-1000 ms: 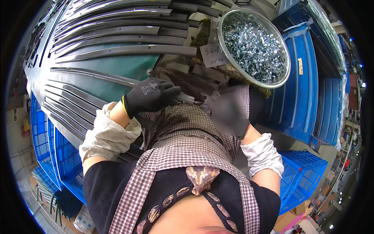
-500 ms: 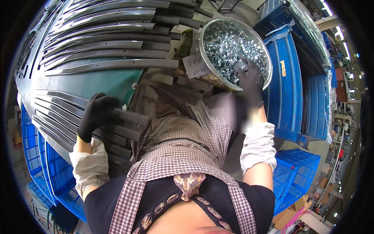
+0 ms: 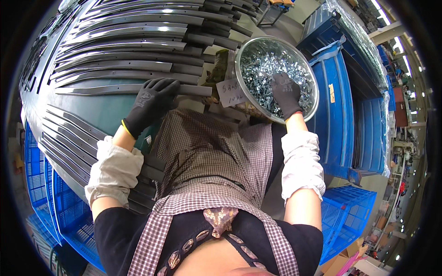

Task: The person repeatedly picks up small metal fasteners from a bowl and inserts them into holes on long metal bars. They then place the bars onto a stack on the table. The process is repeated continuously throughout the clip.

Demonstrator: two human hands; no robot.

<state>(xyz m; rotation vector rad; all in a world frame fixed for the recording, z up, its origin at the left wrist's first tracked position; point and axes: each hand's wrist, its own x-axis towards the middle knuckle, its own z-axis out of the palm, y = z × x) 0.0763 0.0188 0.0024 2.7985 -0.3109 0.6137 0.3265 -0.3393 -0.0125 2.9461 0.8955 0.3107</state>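
Observation:
My left hand (image 3: pixel 152 103), in a black glove, is closed over the nearest of the long dark strips (image 3: pixel 103 90) in the upper group, close to the strip's right end. This strip is narrow, slightly curved, with small holes along it. My right hand (image 3: pixel 286 95), gloved too, is down in a clear round bowl (image 3: pixel 314 103) among many small shiny metal clips (image 3: pixel 263 69). Its fingers are bent downward, and the fingertips are hidden, so what they hold cannot be made out.
More dark strips (image 3: pixel 73 133) lie in a lower group on the green-topped table (image 3: pixel 83 102). A paper with handwriting (image 3: pixel 230 93) sits against the bowl. Blue metal bins (image 3: pixel 338 106) stand at the right; blue plastic crates (image 3: pixel 347 207) are at lower right and left.
My left hand has left the lower strips and moved up and right onto the nearest strip of the upper group. My right hand has moved left in the bowl, its fingers drawn in.

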